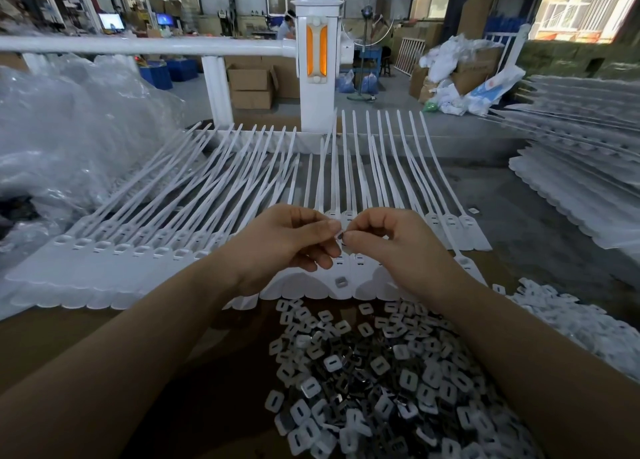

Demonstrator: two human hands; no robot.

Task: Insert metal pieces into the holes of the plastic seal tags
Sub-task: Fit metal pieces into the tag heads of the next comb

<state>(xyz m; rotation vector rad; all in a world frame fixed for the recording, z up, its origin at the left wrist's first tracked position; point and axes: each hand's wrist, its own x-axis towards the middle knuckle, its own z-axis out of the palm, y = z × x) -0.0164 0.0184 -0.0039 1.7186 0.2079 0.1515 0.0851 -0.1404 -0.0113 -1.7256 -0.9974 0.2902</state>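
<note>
A row of white plastic seal tags lies across the table, straps fanning away from me. My left hand and my right hand meet above the middle of the row, and both pinch one small metal piece between their fingertips. One metal piece lies loose on a tag's flat end just below my hands. A big heap of shiny slotted metal pieces covers the brown table in front of me.
Crumpled clear plastic bags pile up at the left. Stacks of more white tags lie at the right. A white fence post and rail stand behind the table. Small white plastic bits lie at the right.
</note>
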